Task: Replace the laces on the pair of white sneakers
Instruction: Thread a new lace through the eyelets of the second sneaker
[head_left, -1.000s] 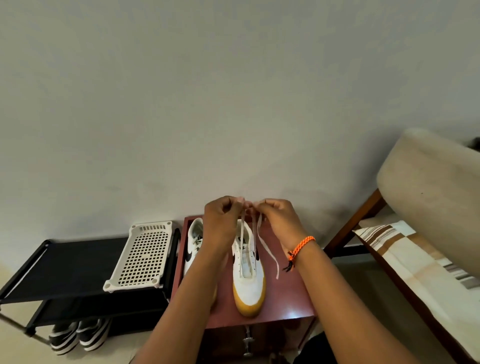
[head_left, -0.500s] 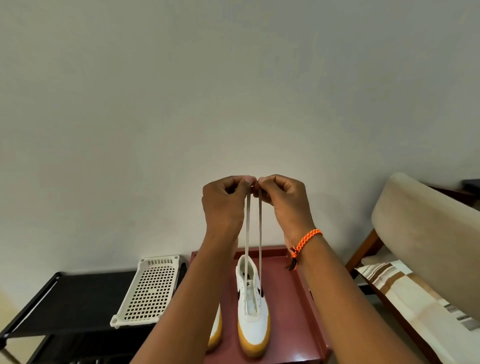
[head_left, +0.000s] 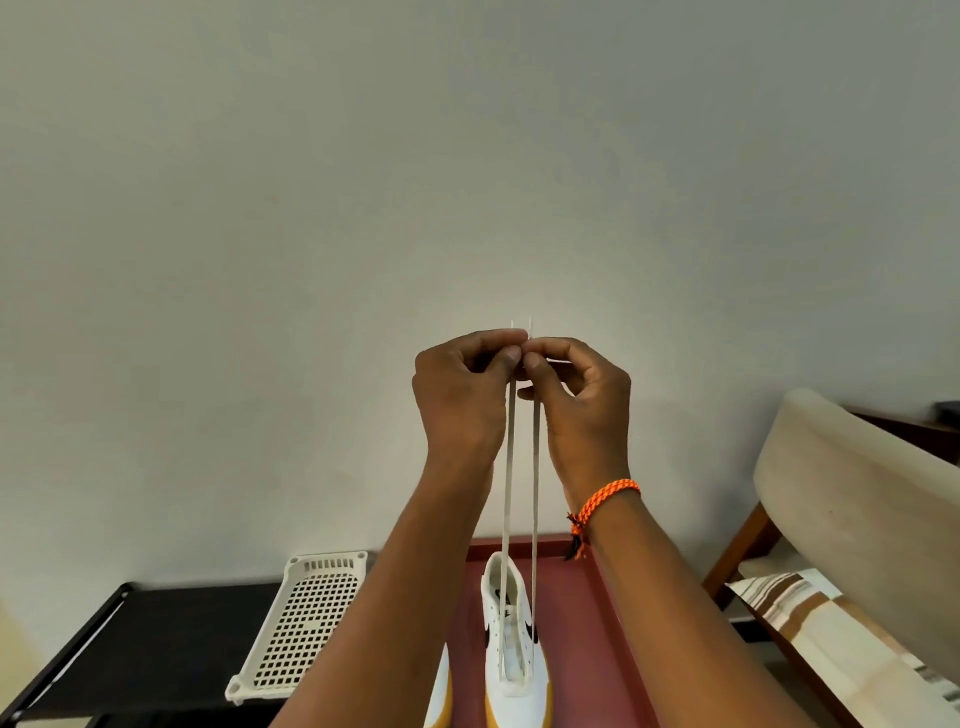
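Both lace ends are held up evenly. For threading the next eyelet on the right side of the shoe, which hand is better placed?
Probably the right hand: it pinches the strand of the lace running down the sneaker's right side.

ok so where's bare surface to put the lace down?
Bare maroon tabletop between the laced sneaker and the table's right edge; black shelf top left of the white perforated tray. Crowded: the table's left half, with both sneakers under the forearms.

Plain grey-white wall (head_left: 467, 182); black shoe rack (head_left: 156, 634) lower left; cushioned wooden armchair (head_left: 852, 499) right; evenly lit.
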